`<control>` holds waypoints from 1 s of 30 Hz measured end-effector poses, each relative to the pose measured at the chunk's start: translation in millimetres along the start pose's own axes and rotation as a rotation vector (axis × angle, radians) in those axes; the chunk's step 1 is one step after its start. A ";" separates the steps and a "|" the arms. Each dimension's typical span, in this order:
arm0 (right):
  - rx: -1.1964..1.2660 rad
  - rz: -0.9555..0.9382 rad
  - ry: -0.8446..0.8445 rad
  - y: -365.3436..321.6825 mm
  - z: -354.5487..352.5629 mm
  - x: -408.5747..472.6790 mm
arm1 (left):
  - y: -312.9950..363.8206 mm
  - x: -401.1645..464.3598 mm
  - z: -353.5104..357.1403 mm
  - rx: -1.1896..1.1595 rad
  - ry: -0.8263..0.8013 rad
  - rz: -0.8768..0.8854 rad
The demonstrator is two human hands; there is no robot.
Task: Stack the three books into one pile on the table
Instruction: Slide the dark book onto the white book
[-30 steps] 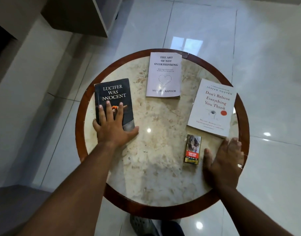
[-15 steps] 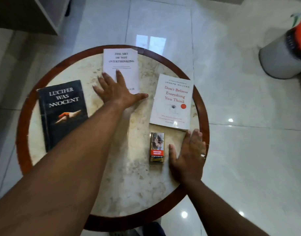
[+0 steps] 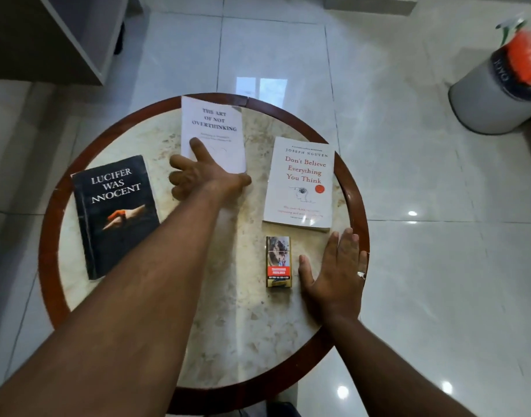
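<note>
Three books lie apart on a round marble table [image 3: 228, 332] with a dark wooden rim. The black book "Lucifer Was Innocent" [image 3: 117, 215] is at the left. The pale book "The Art of Not Overthinking" [image 3: 216, 124] lies at the far side, and the white book "Don't Believe Everything You Think" [image 3: 300, 182] at the right. My left hand [image 3: 204, 176] is at the pale book's near left corner: one finger rests on the cover, the others curl at its left edge, and the thumb is at its near edge. My right hand [image 3: 333, 275] lies flat on the table near the right rim.
A small cigarette pack [image 3: 278, 261] lies just left of my right hand, below the white book. A grey bin [image 3: 499, 91] with an orange top stands on the glossy tiled floor at the far right. A cabinet corner [image 3: 62, 40] is at the upper left.
My left hand left the black book, moved to the pale book and now curls its fingers around that book's near left corner. My right hand stayed flat on the table.
</note>
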State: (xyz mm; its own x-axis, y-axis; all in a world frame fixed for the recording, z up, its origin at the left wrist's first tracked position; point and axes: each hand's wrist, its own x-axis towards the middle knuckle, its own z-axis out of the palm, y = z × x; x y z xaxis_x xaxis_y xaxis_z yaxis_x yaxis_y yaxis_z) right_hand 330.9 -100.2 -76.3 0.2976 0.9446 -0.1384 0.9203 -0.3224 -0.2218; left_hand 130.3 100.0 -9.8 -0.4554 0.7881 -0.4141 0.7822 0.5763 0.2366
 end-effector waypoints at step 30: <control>-0.016 -0.017 0.025 0.1 -2.6 -1.8 | -179.3 -44.1 -17.8 -0.054 0.208 -0.359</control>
State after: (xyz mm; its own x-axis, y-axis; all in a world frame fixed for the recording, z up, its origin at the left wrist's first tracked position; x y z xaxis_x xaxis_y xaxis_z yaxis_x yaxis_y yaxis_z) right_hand 331.1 -101.8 -73.6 0.2880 0.9512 -0.1107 0.9290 -0.3056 -0.2088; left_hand 2.5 -34.3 -18.4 -0.7754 0.5591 -0.2936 0.5374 0.8283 0.1581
